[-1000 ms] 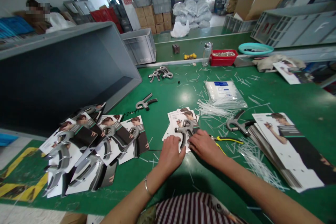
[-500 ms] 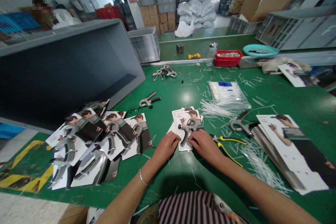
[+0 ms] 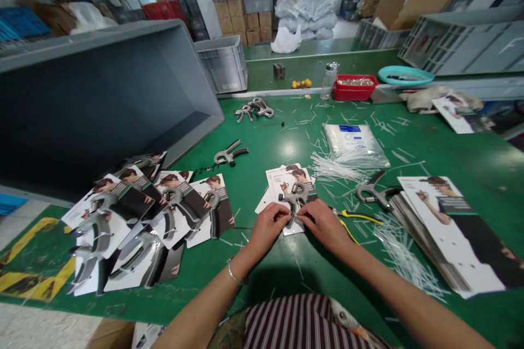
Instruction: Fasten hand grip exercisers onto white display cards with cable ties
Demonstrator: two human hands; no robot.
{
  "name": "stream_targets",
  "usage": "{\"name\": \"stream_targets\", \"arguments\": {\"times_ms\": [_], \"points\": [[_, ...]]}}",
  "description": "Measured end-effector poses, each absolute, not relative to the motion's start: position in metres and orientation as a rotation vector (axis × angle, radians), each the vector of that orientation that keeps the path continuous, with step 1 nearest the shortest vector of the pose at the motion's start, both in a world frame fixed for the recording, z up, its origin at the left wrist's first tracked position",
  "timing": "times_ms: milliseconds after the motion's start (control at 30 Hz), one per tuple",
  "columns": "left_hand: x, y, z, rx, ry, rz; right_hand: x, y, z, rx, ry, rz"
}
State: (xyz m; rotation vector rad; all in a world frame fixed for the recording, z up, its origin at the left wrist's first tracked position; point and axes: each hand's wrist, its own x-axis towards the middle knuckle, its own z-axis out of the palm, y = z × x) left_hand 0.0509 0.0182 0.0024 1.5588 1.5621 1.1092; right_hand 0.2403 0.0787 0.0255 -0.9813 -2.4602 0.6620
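Observation:
A grey-and-black hand grip strengthener (image 3: 300, 193) lies on a printed backing card (image 3: 289, 175) in front of me, with more cards under it. My left hand (image 3: 269, 224) is closed in a pinch at the strengthener's lower handle. From the other side, my right hand (image 3: 323, 222) pinches close to the same spot, fingertips almost meeting the left ones. Whatever thin thing is between the fingers is too small to make out. Yellow-and-black pliers (image 3: 362, 217) lie just beyond my right hand, partly hidden by it. White cable ties (image 3: 333, 168) are heaped behind them.
Carded strengtheners (image 3: 213, 212) pile up at left before a large grey crate (image 3: 192, 65). Loose strengtheners (image 3: 230, 152) lie farther back. On the right are a card stack (image 3: 458, 245), another strengthener (image 3: 374, 192) and a cable tie bag (image 3: 355, 143). A red tray (image 3: 354, 90) stands behind.
My left hand has moved right, from the card's edge onto the strengthener's handle. My right hand stays near the handle, and the two hands' fingertips are now closer together.

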Motion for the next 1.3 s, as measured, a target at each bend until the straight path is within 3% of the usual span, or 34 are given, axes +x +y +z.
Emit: {"name": "stream_targets", "arguments": {"times_ms": [300, 667, 967, 1300], "points": [[0.051, 0.02, 0.002, 1.564, 1.558, 1.069, 0.234, 0.081, 0.028, -0.877, -2.584, 0.44], [0.043, 0.024, 0.023, 1.655, 1.488, 0.827, 0.233, 0.081, 0.022, -0.816, -2.498, 0.557], [0.054, 0.022, 0.06, 2.126, 1.854, 0.237, 0.229, 0.077, 0.027, -0.799, -2.493, 0.609], [0.056, 0.018, 0.049, 1.784, 1.561, 0.748, 0.247, 0.07, 0.025, -0.862, -2.477, 0.674]]}}
